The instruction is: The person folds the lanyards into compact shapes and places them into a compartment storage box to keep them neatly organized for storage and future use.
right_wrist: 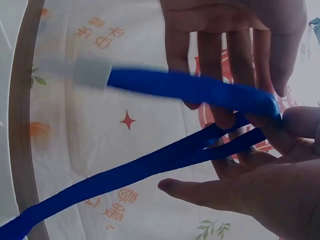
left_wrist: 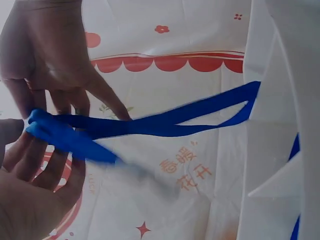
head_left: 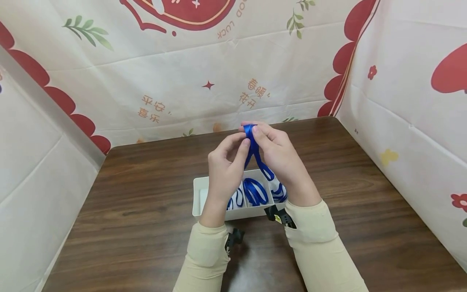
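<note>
Both hands hold a blue lanyard up above a white divided tray. My left hand has its thumb and fingertips on the strap near its top fold. On the other side my right hand pinches that fold between thumb and fingers. Below the fingers the strap hangs in two lengths, one ending in a loop over the tray. In the right wrist view a blurred whitish end piece shows on one length. Coiled blue lanyards lie in the tray compartments, partly hidden by the hands.
The tray stands on a brown wood-grain table. A printed white cloth hangs behind the table, with similar cloth along both sides. Small black cameras are strapped at the wrists, over the cream sleeves.
</note>
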A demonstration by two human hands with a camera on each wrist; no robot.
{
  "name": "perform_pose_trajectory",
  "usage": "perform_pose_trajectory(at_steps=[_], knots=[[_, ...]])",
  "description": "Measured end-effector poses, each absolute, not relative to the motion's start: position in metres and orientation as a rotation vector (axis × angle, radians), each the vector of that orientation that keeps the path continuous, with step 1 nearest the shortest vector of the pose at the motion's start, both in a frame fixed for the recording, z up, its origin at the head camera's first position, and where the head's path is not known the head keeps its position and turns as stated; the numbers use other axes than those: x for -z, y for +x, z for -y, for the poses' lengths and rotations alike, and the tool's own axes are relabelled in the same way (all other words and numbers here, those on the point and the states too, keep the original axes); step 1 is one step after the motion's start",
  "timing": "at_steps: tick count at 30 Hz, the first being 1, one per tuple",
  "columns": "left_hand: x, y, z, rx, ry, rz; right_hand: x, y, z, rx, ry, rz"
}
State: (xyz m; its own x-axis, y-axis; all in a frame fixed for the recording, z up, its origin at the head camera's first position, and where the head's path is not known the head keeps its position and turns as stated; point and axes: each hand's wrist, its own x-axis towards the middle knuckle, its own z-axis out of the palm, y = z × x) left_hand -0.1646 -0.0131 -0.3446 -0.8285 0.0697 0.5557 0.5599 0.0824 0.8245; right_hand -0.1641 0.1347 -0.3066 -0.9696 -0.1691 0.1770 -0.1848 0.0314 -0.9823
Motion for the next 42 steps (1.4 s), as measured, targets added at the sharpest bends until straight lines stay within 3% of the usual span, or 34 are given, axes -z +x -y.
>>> perform_pose_trajectory(at_steps=[12,29,42], knots=[[0.35,-0.165,0.013,2.049,-0.689,2.028,0.313,-0.168,-0.136,-2.109,0.142,2.098],[0.352,-0.166,0.013,2.105,-0.82,2.132,0.314,-0.165,-0.139,-2.249,0.276,2.184],[0.353,-0.167,0.015,1.797,-0.588,2.035,0.309,-0.161,-0.139,-1.919,0.134,2.343]])
